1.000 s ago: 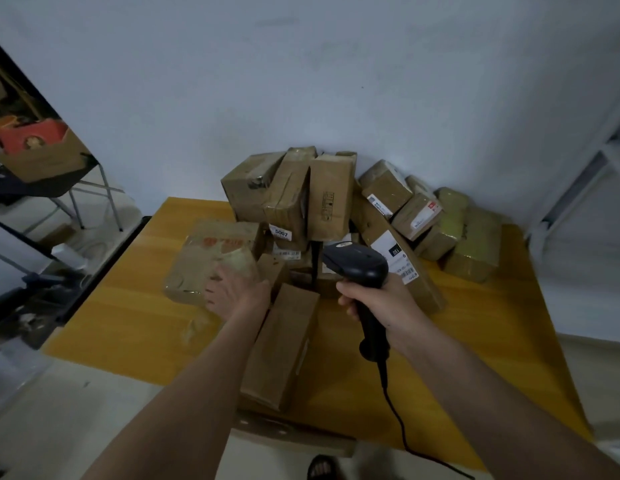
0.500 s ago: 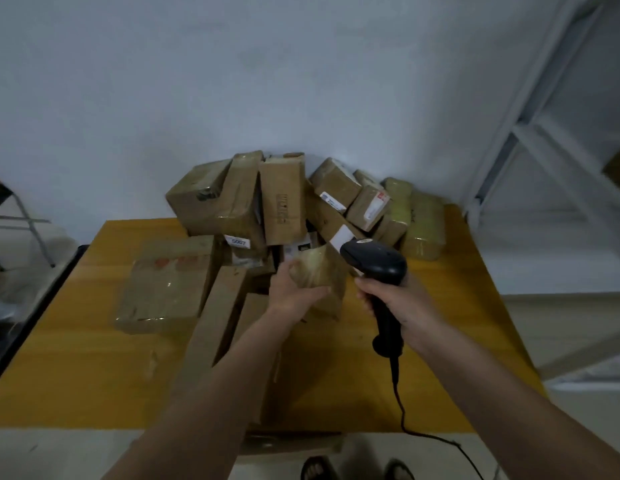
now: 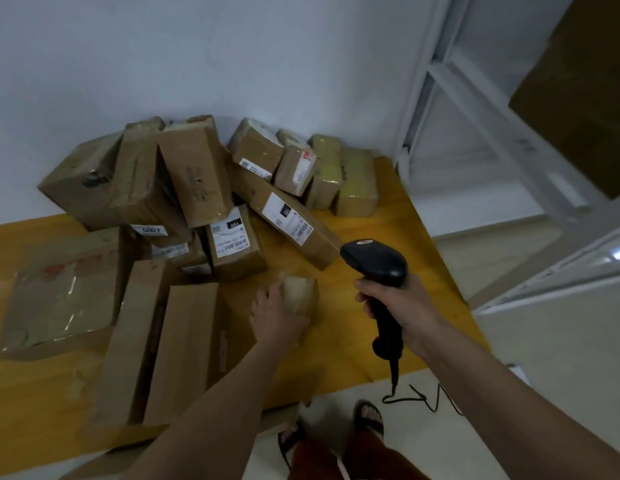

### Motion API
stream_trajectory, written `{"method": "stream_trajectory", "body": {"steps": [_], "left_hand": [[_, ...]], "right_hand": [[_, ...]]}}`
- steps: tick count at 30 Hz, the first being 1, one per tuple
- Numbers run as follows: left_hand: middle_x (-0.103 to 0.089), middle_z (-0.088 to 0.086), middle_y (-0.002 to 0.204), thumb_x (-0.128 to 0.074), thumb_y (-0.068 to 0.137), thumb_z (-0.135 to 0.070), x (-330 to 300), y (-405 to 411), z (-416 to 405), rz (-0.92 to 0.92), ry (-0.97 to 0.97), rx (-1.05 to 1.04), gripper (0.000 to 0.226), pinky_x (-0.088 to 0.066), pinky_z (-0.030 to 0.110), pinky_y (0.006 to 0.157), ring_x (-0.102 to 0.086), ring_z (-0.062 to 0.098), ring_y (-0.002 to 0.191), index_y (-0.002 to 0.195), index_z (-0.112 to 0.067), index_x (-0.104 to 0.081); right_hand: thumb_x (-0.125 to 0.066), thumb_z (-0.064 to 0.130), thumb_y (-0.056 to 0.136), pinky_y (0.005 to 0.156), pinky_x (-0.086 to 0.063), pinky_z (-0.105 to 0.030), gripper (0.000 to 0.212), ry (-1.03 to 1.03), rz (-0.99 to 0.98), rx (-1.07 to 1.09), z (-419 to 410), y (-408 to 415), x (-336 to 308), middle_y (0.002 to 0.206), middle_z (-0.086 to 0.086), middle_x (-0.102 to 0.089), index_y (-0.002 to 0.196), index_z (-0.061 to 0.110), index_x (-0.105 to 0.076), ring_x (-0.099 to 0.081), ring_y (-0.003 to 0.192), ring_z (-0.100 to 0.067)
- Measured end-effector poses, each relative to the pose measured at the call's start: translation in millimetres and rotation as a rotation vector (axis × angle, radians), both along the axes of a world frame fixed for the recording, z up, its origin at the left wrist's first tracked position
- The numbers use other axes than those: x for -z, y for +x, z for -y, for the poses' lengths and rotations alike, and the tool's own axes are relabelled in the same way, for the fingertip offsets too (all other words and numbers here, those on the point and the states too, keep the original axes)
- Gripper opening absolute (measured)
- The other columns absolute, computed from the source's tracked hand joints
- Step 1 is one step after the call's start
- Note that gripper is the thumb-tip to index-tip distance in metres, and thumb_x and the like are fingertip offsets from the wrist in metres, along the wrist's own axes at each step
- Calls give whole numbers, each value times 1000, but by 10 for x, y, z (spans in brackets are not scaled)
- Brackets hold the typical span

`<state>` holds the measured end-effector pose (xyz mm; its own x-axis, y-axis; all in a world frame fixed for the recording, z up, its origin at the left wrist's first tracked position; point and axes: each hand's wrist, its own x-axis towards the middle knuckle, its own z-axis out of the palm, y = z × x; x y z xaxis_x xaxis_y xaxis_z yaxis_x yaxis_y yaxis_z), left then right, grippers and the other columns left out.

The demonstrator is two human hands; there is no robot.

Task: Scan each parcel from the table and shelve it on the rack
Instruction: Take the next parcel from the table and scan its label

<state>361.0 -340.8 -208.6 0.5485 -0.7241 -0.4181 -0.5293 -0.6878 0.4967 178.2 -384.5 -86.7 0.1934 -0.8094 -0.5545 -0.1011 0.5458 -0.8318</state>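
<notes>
Parcel, small, taped, sitting near table front edge; left hand gripping its near side. Right hand clenching scanner handle. Judging parcel light, stiff, tape slippery; gripping across opposite faces advised.

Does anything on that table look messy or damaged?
Yes. The brown cardboard parcels are heaped against the wall, many tilted and leaning on each other. The large flat box at the left looks crumpled, with wrinkled tape.
</notes>
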Motion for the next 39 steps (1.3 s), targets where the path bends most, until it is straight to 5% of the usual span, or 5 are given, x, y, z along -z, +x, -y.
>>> {"method": "stream_trajectory", "body": {"steps": [7,16,25,32,39], "left_hand": [[-30,13,134,-85,68,-22,222,-90,-178,80,25,40,96,-38,44,104,-30,31,125,144,-30,-27],[-56,10,129,-85,72,-20,108,173,-98,-807,-59,-327,65,-52,35,82,-59,26,107,130,-23,-56],[-50,16,137,-75,84,-25,211,159,-73,-531,61,-174,70,-48,42,100,-54,32,119,144,-17,-41],[-30,10,143,-75,63,-69,29,-316,-27,183,179,246,123,-37,44,105,-33,28,134,150,-12,-8],[-45,12,137,-83,74,-24,89,-128,82,-323,235,-77,87,-46,39,102,-49,30,126,141,-4,-32]], "right_hand": [[-72,8,83,59,-50,-29,10,33,-12,0,-55,-127,97,68,-9,-67,91,1,-69,-56,55,-17],[-72,7,82,61,-49,-30,13,44,9,27,-60,-146,129,70,-12,-66,92,0,-68,-55,56,-19],[-71,7,83,60,-49,-29,9,41,13,14,-58,-115,134,69,-11,-66,88,1,-68,-55,56,-18],[-71,6,82,59,-48,-28,10,36,7,5,-25,-80,113,69,-11,-66,89,-1,-68,-55,54,-17],[-72,7,82,58,-48,-29,9,18,-2,3,19,-116,64,70,-11,-66,87,1,-68,-55,54,-17]]}}
